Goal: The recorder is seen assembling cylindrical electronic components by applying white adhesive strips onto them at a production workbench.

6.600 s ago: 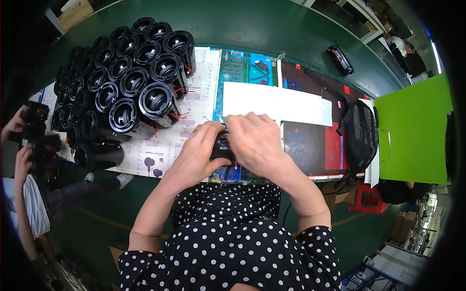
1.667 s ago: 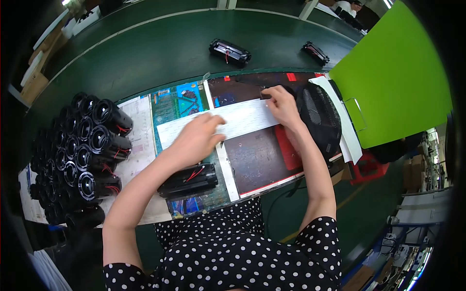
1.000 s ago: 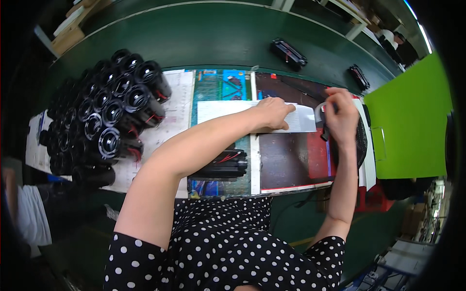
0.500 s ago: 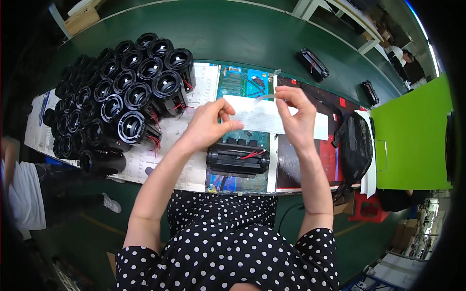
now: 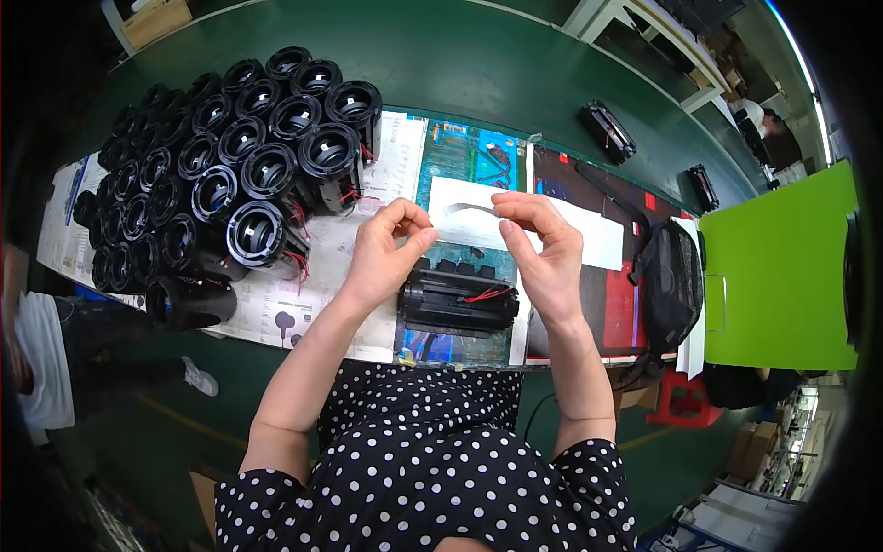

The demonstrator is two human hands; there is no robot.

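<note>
My right hand [image 5: 549,262] pinches one end of a thin, curved grey strip [image 5: 474,207] between thumb and fingers. The strip arches leftward over a white sheet of paper [image 5: 589,237]. Facing it, my left hand [image 5: 386,258] has its thumb and forefinger drawn close in a pinch; anything between their tips is too small to make out. Below both hands a black cylindrical housing [image 5: 458,299] lies on its side, with red wires [image 5: 487,295] on top.
Many black cylindrical housings [image 5: 267,170] stand packed together at the left of the table. A black mesh bag [image 5: 676,290] and a green panel [image 5: 782,267] are at the right. Two black units [image 5: 607,132] lie on the green surface beyond. Another person [image 5: 46,359] is at far left.
My right hand has moved left and slightly down with the strip. The fingertips of my left hand have come closer together, and the strip now shows more of its arc.
</note>
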